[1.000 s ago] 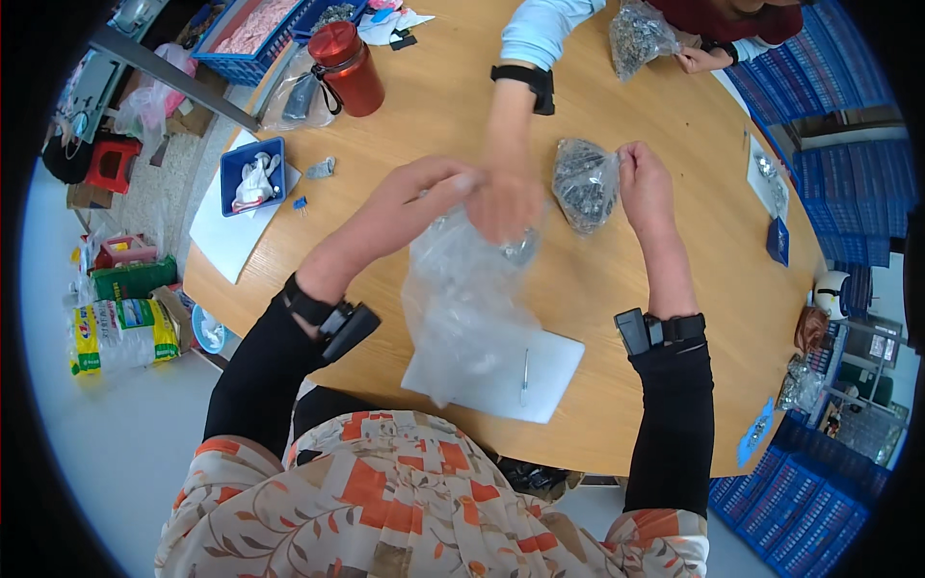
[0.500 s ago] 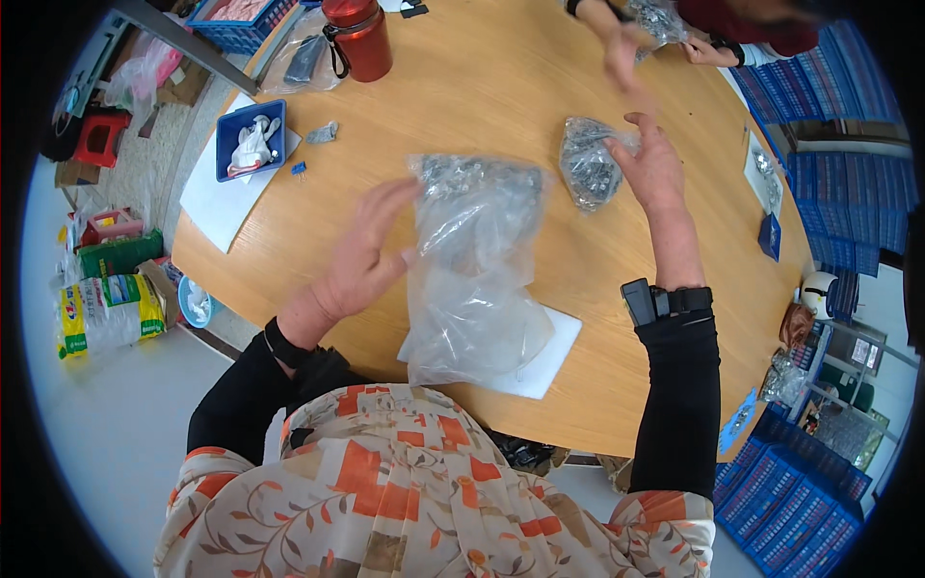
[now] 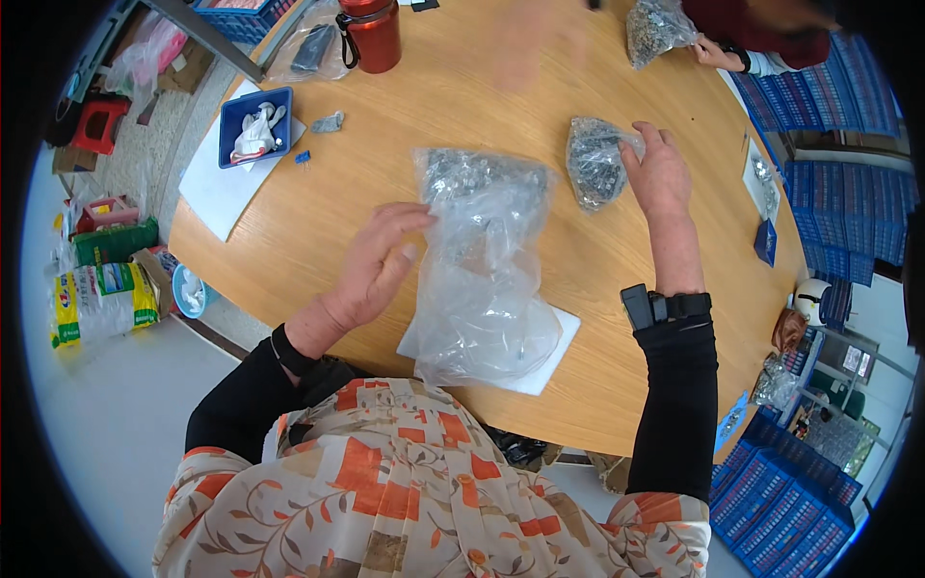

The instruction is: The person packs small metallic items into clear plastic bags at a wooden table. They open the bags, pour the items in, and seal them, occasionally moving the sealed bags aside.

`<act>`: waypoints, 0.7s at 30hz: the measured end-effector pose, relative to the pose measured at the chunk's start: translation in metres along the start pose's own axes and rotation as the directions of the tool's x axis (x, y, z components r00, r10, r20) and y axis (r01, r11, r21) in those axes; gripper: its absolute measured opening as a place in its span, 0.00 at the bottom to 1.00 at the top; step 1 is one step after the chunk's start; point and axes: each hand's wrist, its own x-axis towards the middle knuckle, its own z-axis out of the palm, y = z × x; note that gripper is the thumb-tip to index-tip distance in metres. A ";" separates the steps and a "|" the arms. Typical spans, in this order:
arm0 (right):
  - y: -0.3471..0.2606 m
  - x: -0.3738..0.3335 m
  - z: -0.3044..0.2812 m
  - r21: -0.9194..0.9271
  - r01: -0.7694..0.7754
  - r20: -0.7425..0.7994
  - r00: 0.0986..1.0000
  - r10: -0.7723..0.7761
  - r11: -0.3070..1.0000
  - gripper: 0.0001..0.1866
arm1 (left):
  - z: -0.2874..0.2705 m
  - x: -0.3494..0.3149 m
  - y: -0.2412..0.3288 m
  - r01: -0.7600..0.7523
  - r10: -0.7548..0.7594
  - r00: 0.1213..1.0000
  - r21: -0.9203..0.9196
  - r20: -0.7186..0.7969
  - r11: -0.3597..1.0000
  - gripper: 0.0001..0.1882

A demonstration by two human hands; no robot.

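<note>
A large clear plastic bag (image 3: 482, 260) lies across the table in front of me, with small dark and silvery parts gathered at its far end. The fingertips of my left hand (image 3: 371, 265) are at the bag's left edge, fingers stretched and thumb apart. To the right lies a smaller clear plastic bag of dark parts (image 3: 595, 166). My right hand (image 3: 661, 173) has its thumb and fingers closed on the right edge of this smaller bag. Under the large bag's near end is a white sheet (image 3: 554, 361).
At the left, a blue bin (image 3: 228, 154) with white gloves stands on white paper (image 3: 214, 204), near a tiny blue component (image 3: 303, 157). A red flask (image 3: 374, 39) stands farther back. Across the table, a co-worker's blurred hand (image 3: 535, 48) reaches in beside another parts bag (image 3: 657, 34).
My left hand has come down slightly to the large bag's edge. My right fingers have closed on the smaller bag. The co-worker's hand has swung left, away from my right hand.
</note>
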 end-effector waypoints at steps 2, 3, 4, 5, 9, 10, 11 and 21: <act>-0.002 -0.003 -0.001 -0.042 0.022 -0.029 0.999 -0.024 0.999 0.23 | -0.003 -0.007 -0.009 0.069 -0.068 0.997 0.031 -0.047 0.997 0.22; -0.003 -0.005 -0.001 -0.062 0.035 -0.053 0.998 -0.038 0.997 0.24 | -0.003 -0.011 -0.015 0.095 -0.089 0.994 0.100 -0.058 0.990 0.24; -0.003 -0.007 0.000 -0.081 0.047 -0.077 0.996 -0.053 0.996 0.25 | -0.002 -0.014 -0.019 0.120 -0.109 0.992 0.169 -0.070 0.978 0.26; -0.005 -0.008 0.001 -0.104 0.064 -0.109 0.991 -0.075 0.992 0.26 | -0.001 -0.016 -0.024 0.107 -0.100 0.994 0.287 -0.038 0.952 0.29; -0.003 -0.012 0.005 -0.182 0.101 -0.228 0.963 -0.142 0.978 0.30 | 0.007 -0.012 -0.031 0.007 -0.049 0.997 0.574 0.056 0.819 0.38; -0.001 -0.013 0.005 -0.198 0.103 -0.257 0.954 -0.153 0.975 0.31 | 0.012 -0.006 -0.030 -0.022 -0.027 0.997 0.604 0.072 0.796 0.40; -0.004 -0.014 0.005 -0.216 0.100 -0.231 0.961 -0.150 0.971 0.31 | 0.017 0.000 -0.029 -0.063 0.002 0.995 0.628 0.098 0.775 0.41; 0.000 -0.012 0.007 0.023 0.077 -0.084 0.994 -0.075 0.997 0.12 | 0.047 0.087 -0.052 -0.453 0.205 0.847 0.462 0.491 0.762 0.24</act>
